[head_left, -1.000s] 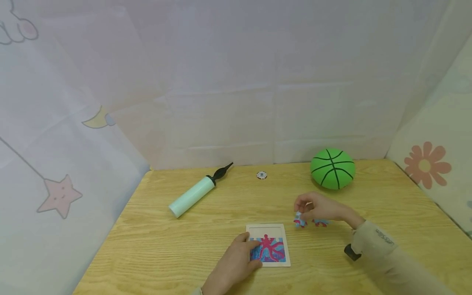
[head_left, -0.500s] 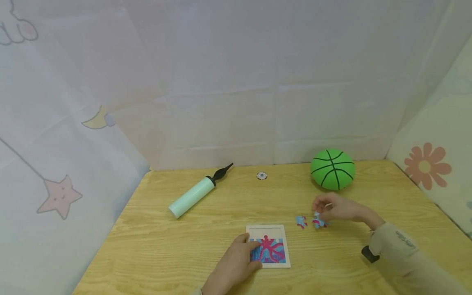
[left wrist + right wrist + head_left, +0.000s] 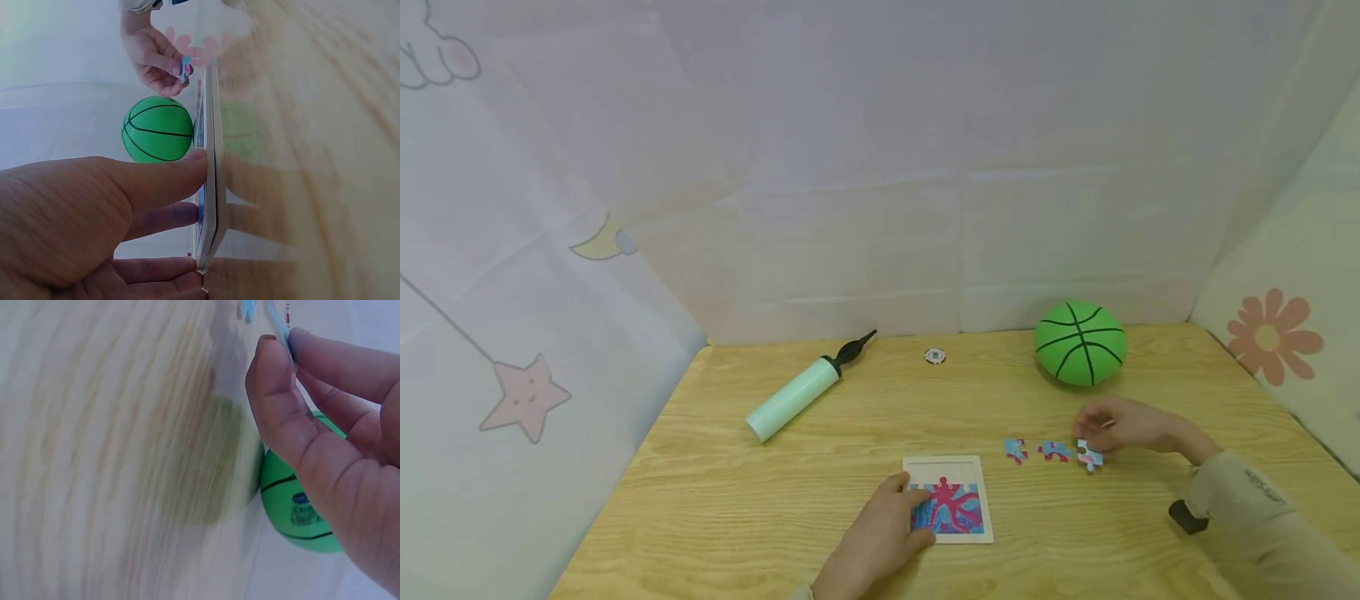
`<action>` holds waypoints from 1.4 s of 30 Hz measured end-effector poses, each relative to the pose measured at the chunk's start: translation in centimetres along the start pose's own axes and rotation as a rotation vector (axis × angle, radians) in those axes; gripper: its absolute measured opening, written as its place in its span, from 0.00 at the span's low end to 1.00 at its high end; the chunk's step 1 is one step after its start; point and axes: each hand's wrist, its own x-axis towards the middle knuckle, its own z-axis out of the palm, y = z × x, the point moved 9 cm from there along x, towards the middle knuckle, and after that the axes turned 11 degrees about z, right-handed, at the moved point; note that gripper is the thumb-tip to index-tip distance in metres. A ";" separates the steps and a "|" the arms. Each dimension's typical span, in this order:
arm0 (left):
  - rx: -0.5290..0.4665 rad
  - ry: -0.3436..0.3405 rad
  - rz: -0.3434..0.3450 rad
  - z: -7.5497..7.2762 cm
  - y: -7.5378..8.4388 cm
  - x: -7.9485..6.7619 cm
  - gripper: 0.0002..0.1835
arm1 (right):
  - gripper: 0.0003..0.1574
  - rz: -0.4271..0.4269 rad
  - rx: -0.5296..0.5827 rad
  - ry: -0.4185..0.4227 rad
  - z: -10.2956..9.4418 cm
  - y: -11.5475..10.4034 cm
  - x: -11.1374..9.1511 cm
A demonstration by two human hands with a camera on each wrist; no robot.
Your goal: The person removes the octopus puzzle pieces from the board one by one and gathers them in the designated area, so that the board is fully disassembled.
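My left hand (image 3: 883, 525) rests over the left side of a white-framed puzzle board (image 3: 949, 538), thumb at its near edge and forefinger lying on the picture. In the left wrist view its fingers (image 3: 169, 215) look fairly straight against the board. A pink octopus on blue fills the lower part; the strip above is bare. To the right, my right hand (image 3: 1120, 425) pinches a blue and pink puzzle piece (image 3: 1089, 457) between thumb and fingertips, tilted up in the right wrist view. Two more pieces, one on the left (image 3: 1016, 451) and one in the middle (image 3: 1055, 451), lie beside it.
A green ball (image 3: 1081, 343) with black lines sits at the back right, behind my right hand. Back left lies a pale mint hand pump (image 3: 793, 400) with a black nozzle. Between them, near the back edge, is a round chip (image 3: 935, 356). Cloth walls surround the wooden table (image 3: 760, 500).
My right hand has moved rightward in steps, past the left and middle pieces, which now lie uncovered, and holds a piece at the right end. My left hand stays on the puzzle board.
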 end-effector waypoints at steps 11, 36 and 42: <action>0.005 0.016 0.018 -0.1 0.2 -0.1 0.25 | 0.12 0.029 0.010 0.034 -1.1 1.5 -1.1; -0.014 0.022 -0.008 -0.2 0.1 0.0 0.25 | 0.04 0.036 -0.416 0.317 -2.5 1.0 -0.5; -0.054 0.016 -0.032 0.0 -0.2 0.0 0.25 | 0.04 0.007 -0.434 0.336 -2.5 1.0 -0.5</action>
